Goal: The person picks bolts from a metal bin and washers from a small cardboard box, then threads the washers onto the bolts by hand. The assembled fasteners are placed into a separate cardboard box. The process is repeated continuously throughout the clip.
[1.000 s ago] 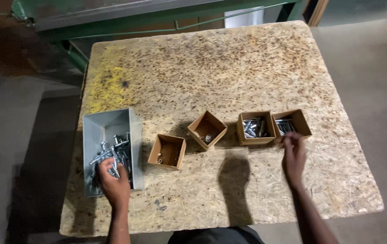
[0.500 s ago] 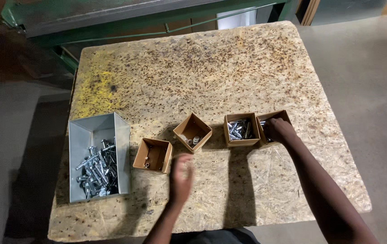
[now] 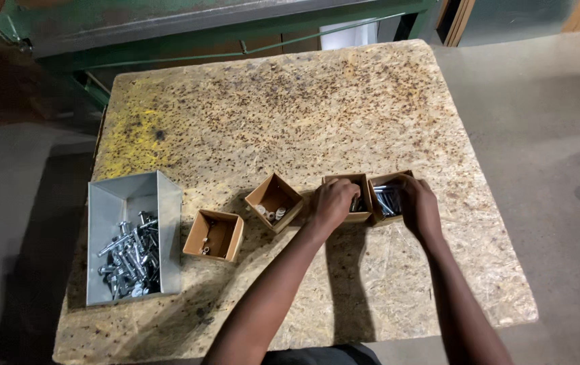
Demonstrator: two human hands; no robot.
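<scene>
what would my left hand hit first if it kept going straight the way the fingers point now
The left hand points up and right, over the third cardboard box. Straight on it would likely meet that box's far wall or the metal parts inside; beyond lies bare chipboard table. Height above the box is unclear.

There is one view only, worn on the person's head and looking steeply down from above the near edge of the desk. It faces toward twelve o'clock, where a green machine frame stands. It sits far enough back to take in the whole desk top, with floor showing at three and nine o'clock.
</scene>
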